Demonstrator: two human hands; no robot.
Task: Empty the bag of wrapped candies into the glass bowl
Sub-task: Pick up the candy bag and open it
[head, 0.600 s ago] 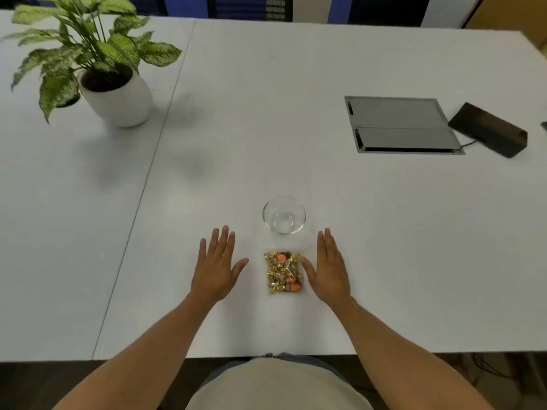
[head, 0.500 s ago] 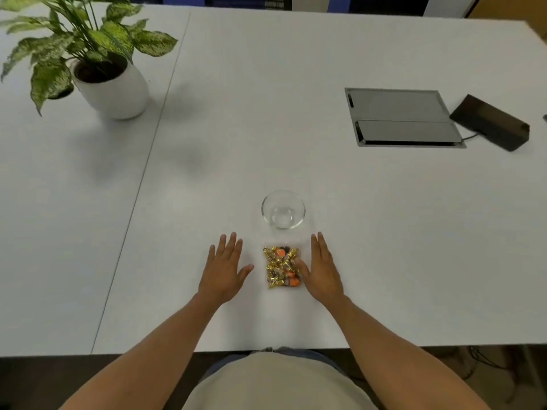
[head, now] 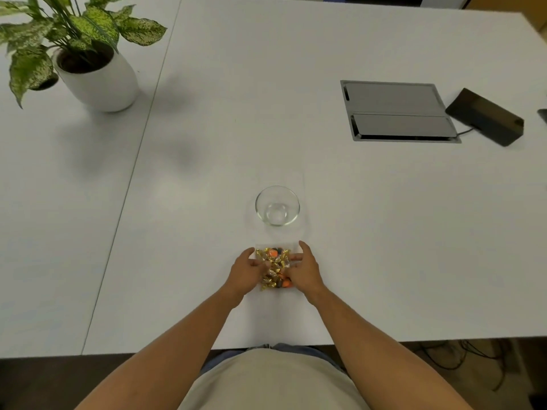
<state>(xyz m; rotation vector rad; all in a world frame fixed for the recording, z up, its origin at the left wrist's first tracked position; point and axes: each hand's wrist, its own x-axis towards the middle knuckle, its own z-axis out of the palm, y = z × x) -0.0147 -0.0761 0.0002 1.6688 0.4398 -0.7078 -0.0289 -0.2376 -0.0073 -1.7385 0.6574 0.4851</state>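
Observation:
A clear plastic bag of gold and orange wrapped candies (head: 274, 266) lies flat on the white table near its front edge. My left hand (head: 245, 272) presses against the bag's left side, fingers curled onto it. My right hand (head: 305, 270) holds the bag's right side, fingers reaching over the top of it. Just beyond the bag stands the small glass bowl (head: 277, 205), upright with nothing in it, a short gap away from both hands.
A potted plant in a white pot (head: 94, 75) stands at the far left. A grey cable hatch (head: 396, 110) is set into the table at the far right, with a black box (head: 485, 116) and its cable beside it. A seam (head: 133, 179) runs between two tabletops.
Both hands have moved inward from flat on the table beside the bag and now close on its two sides. The bag and bowl have stayed in place.

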